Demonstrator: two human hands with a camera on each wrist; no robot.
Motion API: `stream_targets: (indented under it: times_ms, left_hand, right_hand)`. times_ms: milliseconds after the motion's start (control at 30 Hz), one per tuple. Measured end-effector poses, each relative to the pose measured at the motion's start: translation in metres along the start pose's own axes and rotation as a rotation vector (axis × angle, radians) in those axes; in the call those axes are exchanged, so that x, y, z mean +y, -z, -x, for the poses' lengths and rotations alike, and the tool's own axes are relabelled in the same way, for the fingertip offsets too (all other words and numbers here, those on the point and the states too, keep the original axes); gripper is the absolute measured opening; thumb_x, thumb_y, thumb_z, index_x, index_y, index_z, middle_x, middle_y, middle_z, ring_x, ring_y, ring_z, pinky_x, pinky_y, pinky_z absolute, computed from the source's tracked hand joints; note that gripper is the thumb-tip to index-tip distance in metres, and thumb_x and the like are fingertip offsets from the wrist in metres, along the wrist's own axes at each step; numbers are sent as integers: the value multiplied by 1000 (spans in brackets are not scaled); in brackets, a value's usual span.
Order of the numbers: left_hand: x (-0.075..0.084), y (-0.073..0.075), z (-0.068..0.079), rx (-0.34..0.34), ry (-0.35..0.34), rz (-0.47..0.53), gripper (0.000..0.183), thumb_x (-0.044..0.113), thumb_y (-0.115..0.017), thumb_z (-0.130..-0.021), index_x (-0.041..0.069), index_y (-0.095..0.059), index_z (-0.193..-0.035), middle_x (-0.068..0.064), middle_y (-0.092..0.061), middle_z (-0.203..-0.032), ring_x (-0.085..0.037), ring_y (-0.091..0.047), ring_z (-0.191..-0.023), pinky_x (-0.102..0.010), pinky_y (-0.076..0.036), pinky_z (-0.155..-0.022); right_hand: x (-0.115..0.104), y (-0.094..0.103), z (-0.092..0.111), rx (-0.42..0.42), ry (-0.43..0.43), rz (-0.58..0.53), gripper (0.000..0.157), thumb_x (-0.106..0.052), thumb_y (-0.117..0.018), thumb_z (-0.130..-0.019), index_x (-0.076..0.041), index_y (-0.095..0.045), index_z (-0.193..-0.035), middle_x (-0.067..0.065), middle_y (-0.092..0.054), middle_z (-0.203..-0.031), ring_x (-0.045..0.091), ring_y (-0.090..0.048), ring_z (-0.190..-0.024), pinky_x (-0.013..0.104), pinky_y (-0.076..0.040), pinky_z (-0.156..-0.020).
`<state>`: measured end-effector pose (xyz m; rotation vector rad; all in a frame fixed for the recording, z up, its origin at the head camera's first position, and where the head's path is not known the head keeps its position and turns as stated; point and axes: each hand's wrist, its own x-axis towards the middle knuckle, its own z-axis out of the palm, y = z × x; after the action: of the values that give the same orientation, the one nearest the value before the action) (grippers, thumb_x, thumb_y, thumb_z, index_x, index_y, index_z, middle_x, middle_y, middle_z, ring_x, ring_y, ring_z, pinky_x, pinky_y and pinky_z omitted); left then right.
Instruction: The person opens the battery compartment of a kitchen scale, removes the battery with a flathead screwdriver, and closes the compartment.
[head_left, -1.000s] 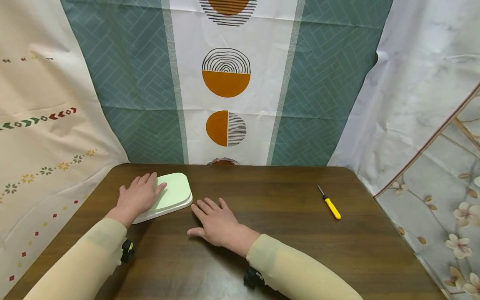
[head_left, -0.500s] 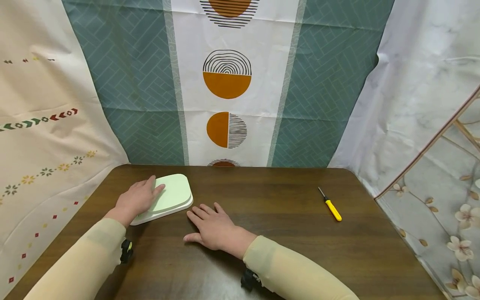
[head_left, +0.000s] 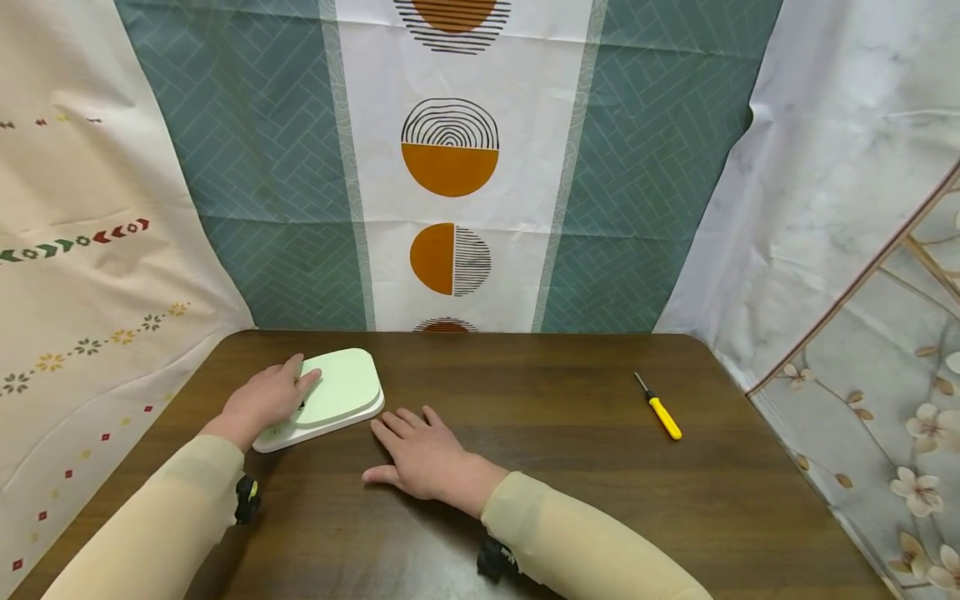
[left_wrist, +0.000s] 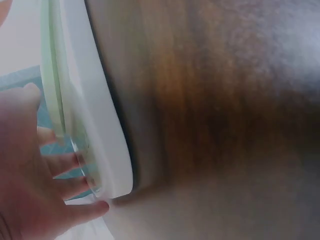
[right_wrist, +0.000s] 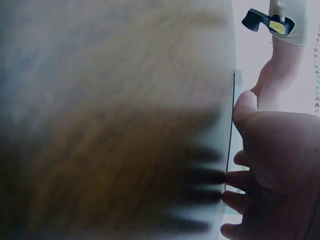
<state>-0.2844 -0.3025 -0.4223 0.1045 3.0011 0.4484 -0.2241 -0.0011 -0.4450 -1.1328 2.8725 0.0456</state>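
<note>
A flat two-layer device [head_left: 341, 385], which looks like a kitchen scale, lies at the table's left side. It has a pale green top plate [left_wrist: 49, 75] and a white base [left_wrist: 97, 105]. My left hand [head_left: 262, 402] reaches over its left end, thumb over the green plate. In the left wrist view, the left hand [left_wrist: 30, 165] spreads its fingers along that end; the exact contact is partly hidden. My right hand [head_left: 427, 458] lies low over the table, right of the device's near corner, fingers extended and holding nothing. In the right wrist view, the right hand [right_wrist: 280, 165] shows spread fingers.
A screwdriver [head_left: 660, 410] with a yellow handle lies on the right of the brown wooden table [head_left: 525, 392]. Patterned cloths hang behind the table [head_left: 450, 167] and along both sides. Each forearm carries a black wrist mount.
My left hand has drawn back slightly to the left, uncovering more of the device's left end. My right hand has shifted a little left and nearer. The screwdriver stays put.
</note>
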Motion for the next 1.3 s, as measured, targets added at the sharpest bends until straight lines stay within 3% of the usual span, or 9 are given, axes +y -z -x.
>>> stream_targets:
  times_ms: [600,900,1300]
  left_hand:
    - [9,-6,4,12,0,4,88,58,-39,-117,-10,-21,-169,-50,-33,-160,-75,-33,-142,-84,-33,-113]
    - [20,-8,7,-16,25,16,87,59,-38,-117,-8,-20,-170,-51,-34,-157,-76,-33,-140,-85,-34,-110]
    - [42,-11,8,-52,41,47,85,59,-38,-117,-5,-22,-170,-51,-34,-157,-77,-32,-141,-86,-36,-107]
  right_hand:
    - [3,-2,-2,62,0,-26,85,-74,-40,-110,-22,-31,-176,-3,-42,-175,20,-36,-162,50,-27,-132]
    - [7,-1,6,47,-7,-48,85,-73,-42,-110,-20,-31,-176,-1,-39,-177,21,-34,-163,50,-27,-132]
    - [11,2,12,40,-38,-164,85,-71,-44,-110,-21,-28,-177,16,-39,-175,32,-36,-162,49,-26,-132]
